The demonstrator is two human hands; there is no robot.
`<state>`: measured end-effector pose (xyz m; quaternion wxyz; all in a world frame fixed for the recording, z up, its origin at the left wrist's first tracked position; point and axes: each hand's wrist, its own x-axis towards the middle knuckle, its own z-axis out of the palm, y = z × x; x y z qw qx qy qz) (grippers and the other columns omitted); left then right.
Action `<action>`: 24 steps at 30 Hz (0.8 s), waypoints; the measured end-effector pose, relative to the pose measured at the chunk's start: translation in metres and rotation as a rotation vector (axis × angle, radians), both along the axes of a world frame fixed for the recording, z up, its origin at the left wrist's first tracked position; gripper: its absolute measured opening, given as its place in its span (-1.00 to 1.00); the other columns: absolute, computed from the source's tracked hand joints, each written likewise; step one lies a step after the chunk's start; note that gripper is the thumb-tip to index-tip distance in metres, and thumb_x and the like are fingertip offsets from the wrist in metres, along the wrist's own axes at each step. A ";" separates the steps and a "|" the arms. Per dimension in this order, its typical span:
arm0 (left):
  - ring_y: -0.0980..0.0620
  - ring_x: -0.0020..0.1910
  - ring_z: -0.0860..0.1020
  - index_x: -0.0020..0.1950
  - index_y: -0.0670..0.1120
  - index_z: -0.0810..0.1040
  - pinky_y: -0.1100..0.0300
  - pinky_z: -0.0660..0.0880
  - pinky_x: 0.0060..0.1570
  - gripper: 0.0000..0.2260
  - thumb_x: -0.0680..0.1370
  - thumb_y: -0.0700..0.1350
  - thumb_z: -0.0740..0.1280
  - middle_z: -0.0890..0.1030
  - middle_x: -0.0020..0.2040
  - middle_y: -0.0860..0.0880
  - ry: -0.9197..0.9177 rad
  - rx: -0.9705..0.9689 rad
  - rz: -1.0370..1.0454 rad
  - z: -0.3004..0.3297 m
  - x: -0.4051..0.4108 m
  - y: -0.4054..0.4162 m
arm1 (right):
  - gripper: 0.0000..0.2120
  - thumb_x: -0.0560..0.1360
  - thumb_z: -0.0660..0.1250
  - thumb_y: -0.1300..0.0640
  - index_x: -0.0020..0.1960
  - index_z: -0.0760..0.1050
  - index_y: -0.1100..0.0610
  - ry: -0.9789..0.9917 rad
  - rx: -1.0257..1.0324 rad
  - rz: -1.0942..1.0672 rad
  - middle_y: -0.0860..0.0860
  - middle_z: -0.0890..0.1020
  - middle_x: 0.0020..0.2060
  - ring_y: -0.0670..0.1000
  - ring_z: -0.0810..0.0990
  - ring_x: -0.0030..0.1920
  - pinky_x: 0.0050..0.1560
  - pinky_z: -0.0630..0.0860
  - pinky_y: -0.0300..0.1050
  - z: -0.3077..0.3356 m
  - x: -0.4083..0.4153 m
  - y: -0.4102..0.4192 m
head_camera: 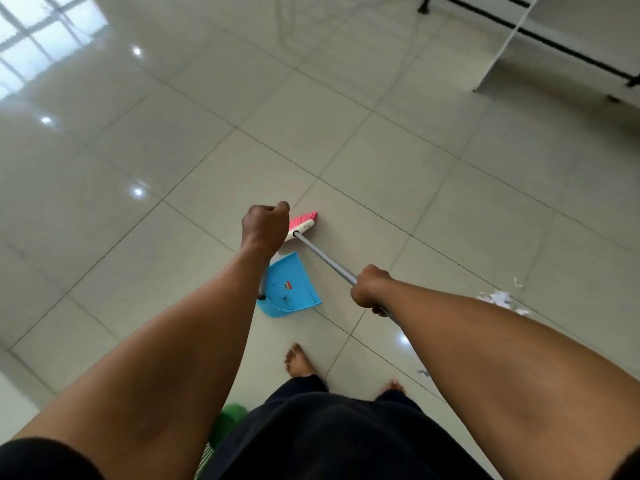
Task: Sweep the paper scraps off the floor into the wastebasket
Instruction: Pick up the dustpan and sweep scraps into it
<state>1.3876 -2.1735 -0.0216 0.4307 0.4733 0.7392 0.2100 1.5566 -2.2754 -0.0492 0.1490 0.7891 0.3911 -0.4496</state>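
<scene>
Right hand (370,289) is wrapped tight round the grey broom handle (323,256), whose pink-bristled broom head (302,224) sits on the tiled floor (173,140) just past the blue dustpan (292,285); left hand (265,226) is fisted above the dustpan, seemingly round its upright handle (260,289), though the grip itself is hidden behind the wrist. Dustpan rests flat on the floor between both hands with a few dark specks inside, bare feet behind it. White paper scraps (500,299) lie well right of the dustpan beyond the right forearm, and a green wastebasket (230,422) pokes out behind the dustpan under the left arm.
</scene>
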 end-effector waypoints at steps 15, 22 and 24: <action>-0.04 -0.38 0.28 -0.33 -0.16 0.38 0.18 0.22 -0.42 -0.73 0.49 -0.02 0.21 0.33 -0.39 -0.09 -0.024 -0.004 -0.211 -0.009 0.242 -0.184 | -0.58 0.52 0.16 0.20 0.37 0.29 0.20 -0.046 0.000 -0.263 0.19 0.49 0.02 0.08 0.47 -0.37 -0.43 0.42 -0.19 -0.001 0.229 -0.243; -0.01 -0.41 0.26 -0.36 -0.15 0.35 0.19 0.21 -0.42 -0.74 0.48 -0.05 0.21 0.29 -0.44 -0.05 -0.083 -0.038 -0.382 -0.013 0.328 -0.265 | -0.67 0.51 0.17 0.17 0.26 0.33 0.20 -0.078 -0.028 -0.441 0.16 0.47 -0.12 0.08 0.48 -0.39 -0.47 0.40 -0.20 0.009 0.297 -0.351; -0.01 -0.42 0.26 -0.39 -0.14 0.34 0.19 0.21 -0.43 -0.72 0.49 -0.05 0.21 0.29 -0.44 -0.04 -0.090 -0.051 -0.425 -0.013 0.346 -0.281 | -0.67 0.51 0.17 0.16 0.26 0.33 0.19 -0.084 -0.031 -0.472 0.18 0.49 -0.06 0.07 0.48 -0.40 -0.49 0.40 -0.21 0.010 0.306 -0.371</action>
